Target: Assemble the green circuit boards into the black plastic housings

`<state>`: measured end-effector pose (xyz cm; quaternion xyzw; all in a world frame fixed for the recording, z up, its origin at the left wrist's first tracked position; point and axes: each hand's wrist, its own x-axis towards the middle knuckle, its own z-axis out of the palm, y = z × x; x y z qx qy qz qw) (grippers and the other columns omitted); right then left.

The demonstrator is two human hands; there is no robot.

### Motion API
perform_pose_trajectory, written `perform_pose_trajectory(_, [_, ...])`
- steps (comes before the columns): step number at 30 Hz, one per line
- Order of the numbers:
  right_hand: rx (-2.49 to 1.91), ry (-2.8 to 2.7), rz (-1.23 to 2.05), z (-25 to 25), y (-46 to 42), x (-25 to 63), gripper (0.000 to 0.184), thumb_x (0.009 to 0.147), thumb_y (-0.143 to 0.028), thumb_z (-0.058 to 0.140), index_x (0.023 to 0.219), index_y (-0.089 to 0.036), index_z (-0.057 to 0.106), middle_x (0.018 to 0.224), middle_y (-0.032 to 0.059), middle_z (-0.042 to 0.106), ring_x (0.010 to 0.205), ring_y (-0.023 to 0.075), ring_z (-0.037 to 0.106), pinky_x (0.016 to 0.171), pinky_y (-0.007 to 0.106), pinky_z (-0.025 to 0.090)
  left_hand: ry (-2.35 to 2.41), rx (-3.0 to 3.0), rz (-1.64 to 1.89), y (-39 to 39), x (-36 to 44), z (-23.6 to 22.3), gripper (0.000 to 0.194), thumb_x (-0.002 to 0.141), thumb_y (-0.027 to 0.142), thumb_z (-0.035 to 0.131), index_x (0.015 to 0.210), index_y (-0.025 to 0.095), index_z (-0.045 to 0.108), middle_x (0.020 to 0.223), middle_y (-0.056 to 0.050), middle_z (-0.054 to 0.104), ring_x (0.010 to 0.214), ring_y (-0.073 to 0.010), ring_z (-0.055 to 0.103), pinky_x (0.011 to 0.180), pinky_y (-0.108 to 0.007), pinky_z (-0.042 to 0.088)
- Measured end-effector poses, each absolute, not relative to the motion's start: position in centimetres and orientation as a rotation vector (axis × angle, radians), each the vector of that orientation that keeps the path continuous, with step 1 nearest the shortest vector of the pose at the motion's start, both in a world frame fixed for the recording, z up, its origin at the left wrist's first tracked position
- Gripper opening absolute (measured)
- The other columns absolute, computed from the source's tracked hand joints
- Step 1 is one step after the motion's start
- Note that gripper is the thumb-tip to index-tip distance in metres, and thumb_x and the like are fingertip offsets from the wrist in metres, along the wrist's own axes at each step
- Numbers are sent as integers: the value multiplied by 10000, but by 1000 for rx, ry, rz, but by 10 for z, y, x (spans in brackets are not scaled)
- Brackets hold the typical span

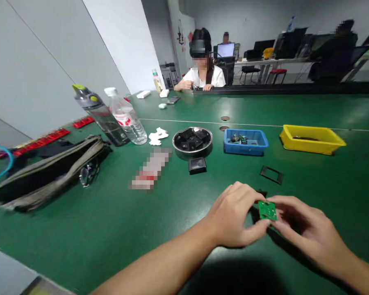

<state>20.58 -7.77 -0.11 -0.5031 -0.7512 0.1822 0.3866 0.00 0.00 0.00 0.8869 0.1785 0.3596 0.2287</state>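
Note:
A small green circuit board [267, 210] is pinched by its edges between my two hands, low over the table. My left hand [238, 213] grips its left side with thumb and fingers. On the board's right side, my right hand [307, 225] holds it the same way. Dark material shows just behind the board, partly hidden by my fingers, and I cannot make out what it is. Beyond my hands lies a flat black rectangular frame [271, 175]. A black square case [197, 165] sits to the left, in front of a round metal bowl [175, 144] of similar black parts.
On the green table [110, 237] stand a blue bin [246, 148] with small parts and a yellow bin [313, 144]. Two bottles, a grey bag [49, 176] and crumpled tissue [158, 136] are at the left. Across the table sits a person [203, 76] wearing a headset.

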Motion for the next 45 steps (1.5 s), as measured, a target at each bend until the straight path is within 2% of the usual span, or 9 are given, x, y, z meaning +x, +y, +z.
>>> perform_pose_trajectory(5, [-1259, -1858, 545, -2, -77, 206, 268, 938, -263, 640, 1202, -272, 595, 829, -8, 736, 648, 121, 687, 550, 177, 538, 494, 2497, 972, 0, -1, 3, 275, 928, 370, 580, 1085, 145, 590, 1001, -103, 690, 882, -213, 604, 837, -361, 485])
perform_pose_trajectory(11, [-1284, -1751, 646, -2, -71, 203, 254, 906, -295, 652, 1146, -217, 635, 726, -7, 673, 604, 136, 633, 531, 224, 504, 493, 2599, 967, 8, -1, 4, 279, 927, 380, 593, 1075, 144, 590, 974, -95, 669, 889, -217, 582, 848, -362, 486])
perform_pose_trajectory(20, [-1240, -1659, 681, -5, -61, 202, 323, 824, -315, 700, 1119, -194, 650, 738, 1, 664, 631, 146, 602, 593, 261, 492, 439, 2749, 1015, 17, 7, 5, 258, 944, 382, 554, 1065, 155, 574, 940, -86, 649, 854, -216, 558, 816, -364, 486])
perform_pose_trajectory(26, [-1196, -1635, 711, -5, -58, 202, 418, 802, -330, 734, 1181, -196, 621, 742, -10, 661, 635, 143, 605, 590, 257, 495, 345, 2833, 1105, 30, 12, 5, 235, 922, 374, 530, 1020, 161, 552, 876, -72, 628, 806, -209, 557, 773, -358, 493])
perform_pose_trajectory(37, [-1152, -1778, 590, -4, -55, 205, 296, 840, -303, 715, 1107, -188, 661, 854, 37, 746, 720, 164, 694, 629, 265, 552, 210, 2968, 914, 39, 2, 14, 245, 929, 401, 526, 998, 166, 534, 908, -89, 654, 809, -219, 583, 771, -361, 490])
perform_pose_trajectory(45, [-1150, -1836, 533, -5, -57, 205, 276, 855, -294, 698, 1110, -191, 680, 919, 55, 771, 782, 185, 726, 674, 286, 580, 224, 3077, 731, 36, -2, 20, 281, 962, 423, 485, 991, 158, 572, 968, -112, 647, 880, -238, 581, 822, -370, 474])
